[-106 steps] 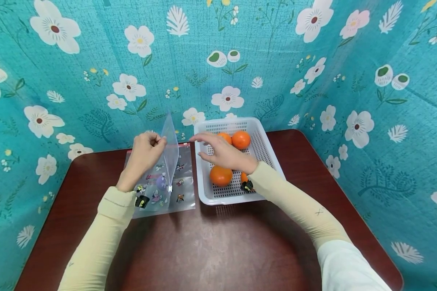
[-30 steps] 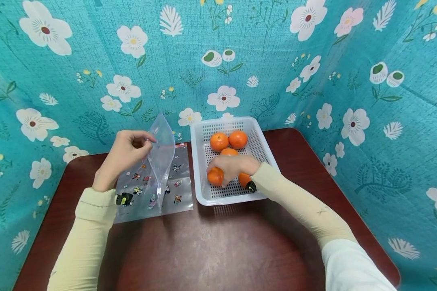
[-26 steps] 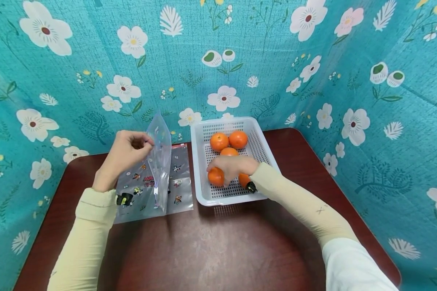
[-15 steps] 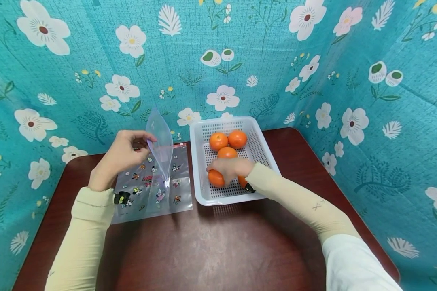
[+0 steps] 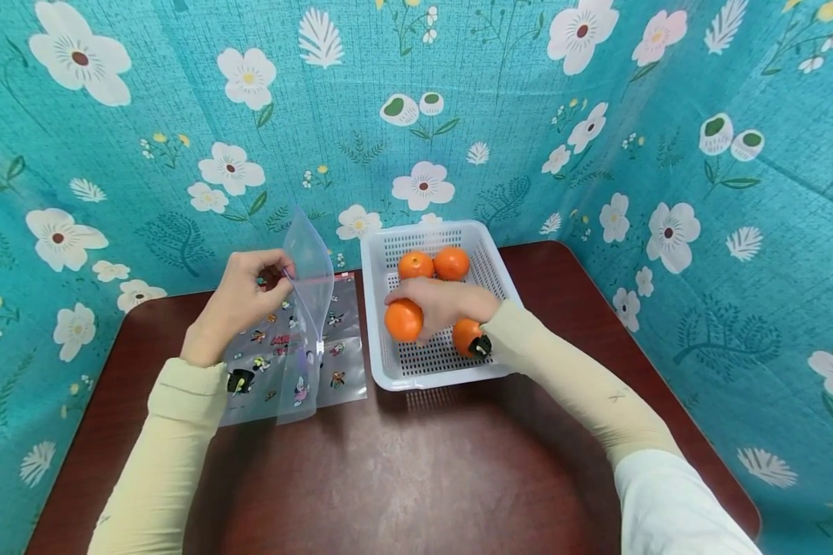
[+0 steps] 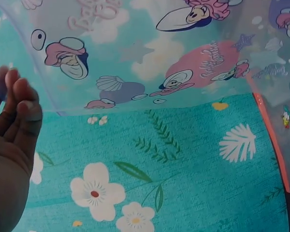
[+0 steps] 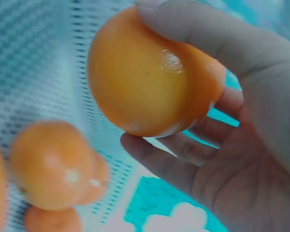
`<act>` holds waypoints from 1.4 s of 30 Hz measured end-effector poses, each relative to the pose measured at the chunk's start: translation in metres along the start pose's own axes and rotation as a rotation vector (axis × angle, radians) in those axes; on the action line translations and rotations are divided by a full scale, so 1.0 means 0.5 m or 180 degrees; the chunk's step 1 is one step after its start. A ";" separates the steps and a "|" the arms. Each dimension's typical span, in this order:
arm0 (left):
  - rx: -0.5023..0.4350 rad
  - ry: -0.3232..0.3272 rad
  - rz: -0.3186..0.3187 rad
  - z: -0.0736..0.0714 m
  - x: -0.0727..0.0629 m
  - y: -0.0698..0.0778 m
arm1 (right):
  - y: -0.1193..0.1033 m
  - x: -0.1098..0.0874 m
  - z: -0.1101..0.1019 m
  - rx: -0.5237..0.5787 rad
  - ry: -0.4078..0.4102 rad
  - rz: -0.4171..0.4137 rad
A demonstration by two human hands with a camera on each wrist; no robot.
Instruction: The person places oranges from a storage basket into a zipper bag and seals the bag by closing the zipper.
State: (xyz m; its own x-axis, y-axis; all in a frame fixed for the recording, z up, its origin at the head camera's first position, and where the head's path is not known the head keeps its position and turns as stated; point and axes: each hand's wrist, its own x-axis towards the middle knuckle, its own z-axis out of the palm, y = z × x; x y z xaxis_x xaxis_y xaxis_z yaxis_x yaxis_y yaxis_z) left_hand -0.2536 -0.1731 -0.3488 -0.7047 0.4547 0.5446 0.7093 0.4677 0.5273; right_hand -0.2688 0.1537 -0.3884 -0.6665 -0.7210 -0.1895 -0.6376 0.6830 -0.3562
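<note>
My left hand [image 5: 239, 301] pinches the near edge of a clear zip bag [image 5: 311, 270], whose mouth gapes toward the right. Cartoon shells on the bag wall [image 6: 159, 53] show in the left wrist view, with the left fingertips at its left edge. Inside a white perforated basket [image 5: 416, 383], my right hand [image 5: 451, 299] grips an orange [image 5: 403, 320], thumb on one side and fingers on the other. The right wrist view shows the held orange [image 7: 140, 77] above the basket floor. Behind the hand lie two oranges [image 5: 451, 264], and another orange [image 5: 467, 337] sits under the wrist.
Flat beneath the raised bag lies a clear plastic sheet or bag [image 5: 340, 378] with cartoon prints and a red top strip. Both rest on a dark red-brown table [image 5: 403, 470]. A teal flowered cloth [image 5: 361, 116] hangs close behind and at the right.
Earlier the right hand was spread above the basket; it then took hold of the front-left orange and has now raised it slightly. The left hand shifted left, keeping the bag edge.
</note>
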 end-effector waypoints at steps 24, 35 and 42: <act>0.0040 0.0209 0.0305 0.044 0.010 0.012 | -0.134 0.028 -0.137 0.1474 0.2313 -0.0957; -0.0057 0.0444 0.0378 0.043 0.013 0.024 | -0.134 0.052 -0.110 0.1104 0.2077 -0.0925; -0.0098 0.0497 0.0408 0.037 0.019 0.054 | -0.133 0.052 -0.106 0.0787 0.1650 -0.0673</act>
State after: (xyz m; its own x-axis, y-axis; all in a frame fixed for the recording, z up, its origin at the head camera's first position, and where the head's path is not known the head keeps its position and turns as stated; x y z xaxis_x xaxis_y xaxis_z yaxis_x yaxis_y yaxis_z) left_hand -0.2413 -0.1422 -0.3416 -0.5995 0.3849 0.7017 0.7948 0.3891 0.4657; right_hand -0.2642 0.0956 -0.3212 -0.6761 -0.6449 0.3564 -0.7095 0.4392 -0.5511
